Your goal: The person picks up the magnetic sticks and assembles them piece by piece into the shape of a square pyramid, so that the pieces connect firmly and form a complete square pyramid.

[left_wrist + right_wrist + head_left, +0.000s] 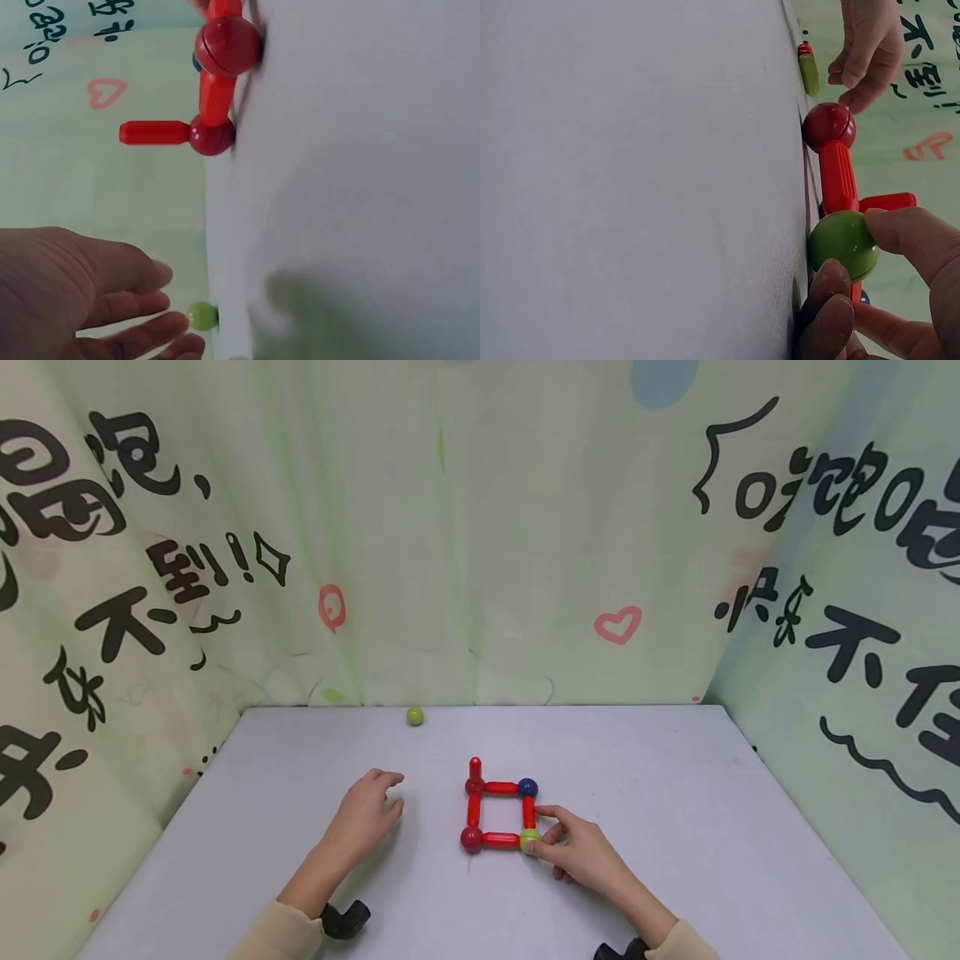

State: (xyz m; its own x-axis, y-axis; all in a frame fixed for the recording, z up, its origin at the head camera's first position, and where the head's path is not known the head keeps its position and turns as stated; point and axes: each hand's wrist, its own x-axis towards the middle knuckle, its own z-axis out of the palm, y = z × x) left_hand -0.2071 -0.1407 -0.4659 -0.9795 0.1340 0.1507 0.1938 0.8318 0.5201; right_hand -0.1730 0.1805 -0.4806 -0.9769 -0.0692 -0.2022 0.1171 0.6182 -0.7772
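Observation:
A square frame of red rods [501,841] with balls at its corners lies on the table. Its corners are a red ball [471,839] at near left, a green ball [530,841] at near right, a blue ball [528,789] at far right and another red ball [474,787] at far left. From that far-left ball a single red rod [154,133] stands up. My right hand [588,853] pinches the green corner ball between thumb and fingers. To the left of the frame, my left hand [367,814] hovers with relaxed fingers, holding nothing.
A loose green ball [415,716] sits near the back edge of the white table [630,760]. Patterned curtains [480,527] hang behind and at both sides. In the right wrist view, a small green and red piece [808,73] shows beyond the left hand.

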